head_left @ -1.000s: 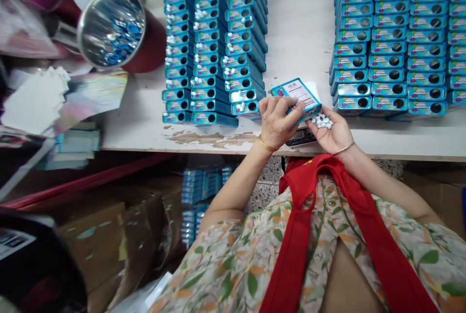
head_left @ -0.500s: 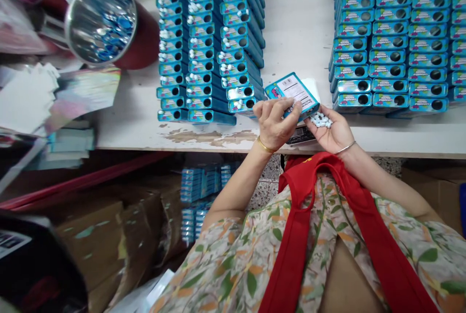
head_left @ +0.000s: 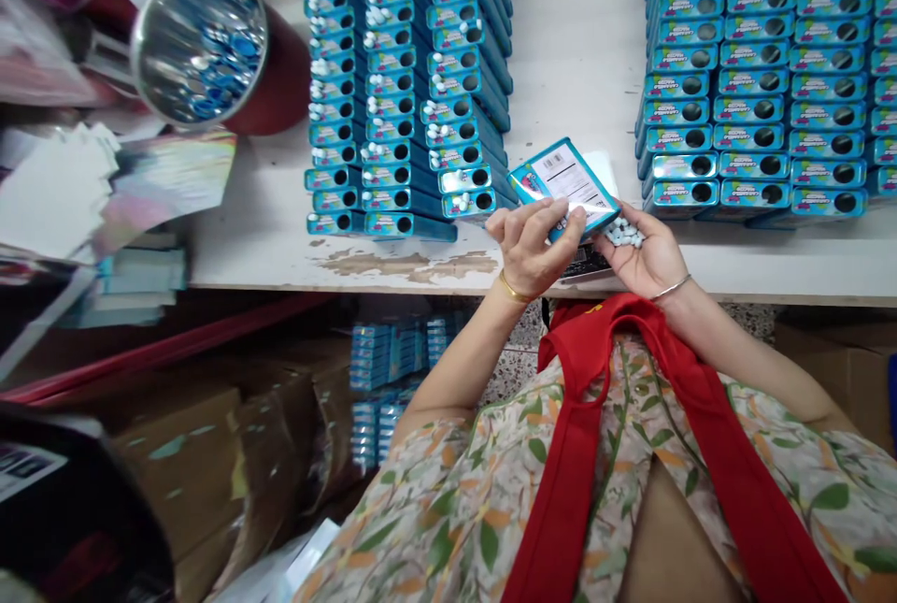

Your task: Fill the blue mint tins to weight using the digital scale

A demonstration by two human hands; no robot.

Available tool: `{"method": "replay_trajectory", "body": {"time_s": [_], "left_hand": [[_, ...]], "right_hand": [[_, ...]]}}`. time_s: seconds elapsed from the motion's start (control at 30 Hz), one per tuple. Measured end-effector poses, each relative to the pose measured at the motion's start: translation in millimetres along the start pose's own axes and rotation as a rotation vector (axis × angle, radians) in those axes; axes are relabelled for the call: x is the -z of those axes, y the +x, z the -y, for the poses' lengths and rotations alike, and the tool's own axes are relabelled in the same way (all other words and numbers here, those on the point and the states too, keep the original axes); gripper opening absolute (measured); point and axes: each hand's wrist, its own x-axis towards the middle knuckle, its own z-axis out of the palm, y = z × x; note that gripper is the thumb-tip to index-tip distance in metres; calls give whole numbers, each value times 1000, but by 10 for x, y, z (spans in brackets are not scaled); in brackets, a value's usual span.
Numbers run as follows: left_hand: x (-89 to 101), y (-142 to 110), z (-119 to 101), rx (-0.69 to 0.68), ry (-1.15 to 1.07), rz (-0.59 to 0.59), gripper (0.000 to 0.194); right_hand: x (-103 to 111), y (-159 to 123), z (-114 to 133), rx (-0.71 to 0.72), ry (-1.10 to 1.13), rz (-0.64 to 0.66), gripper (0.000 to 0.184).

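Note:
My left hand (head_left: 531, 246) grips a blue candy tin (head_left: 569, 175), which is tilted with its printed back and barcode facing up. The fingers lie over its near edge. My right hand (head_left: 657, 255) is cupped, palm up, around a small heap of pale blue-white candies (head_left: 622, 231). The tin's right end hangs over the candies, close to the right fingers. Partly hidden beneath the tin is a flat device with a white top (head_left: 600, 165) and a black front panel (head_left: 586, 261), which looks like a small scale.
Left of the hands stand rows of blue tins (head_left: 399, 175), many with pale candies on top. More tins with round holes (head_left: 753, 164) stand on the right. A metal container (head_left: 140, 70) holds blue and silver pieces. The table's front edge (head_left: 336, 287) runs below.
The tin in my left hand has tilted slightly, and light now glares across its label. The left fingers have shifted a little, and the tin covers more of the candies.

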Motion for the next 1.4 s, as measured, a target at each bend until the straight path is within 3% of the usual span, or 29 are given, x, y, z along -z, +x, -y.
{"method": "replay_trajectory", "body": {"time_s": [0.33,0.5,0.67,0.97,1.2,1.3,1.4], "left_hand": [[-59,46,-11,-55,63,-84,25],[-85,14,1,10,29,3,22],[-99,29,22,16,81,-12,26],[-79,357,129,161,-125,34,41],[-117,496,315,194,-161,180,53],[35,441,188,199,-136,155,61],[158,276,-151,91,-180,130,53]], "right_hand": [[64,31,-22,8,29,-16,20],[86,35,-25,11,8,0,18],[105,54,-40,21,5,-14,18],[215,-8,53,22,-82,11,19],[444,-162,155,-4,-92,-12,17],[505,-229,156,-17,-90,-36,23],[551,-272,140,-31,-96,-63,31]]}}
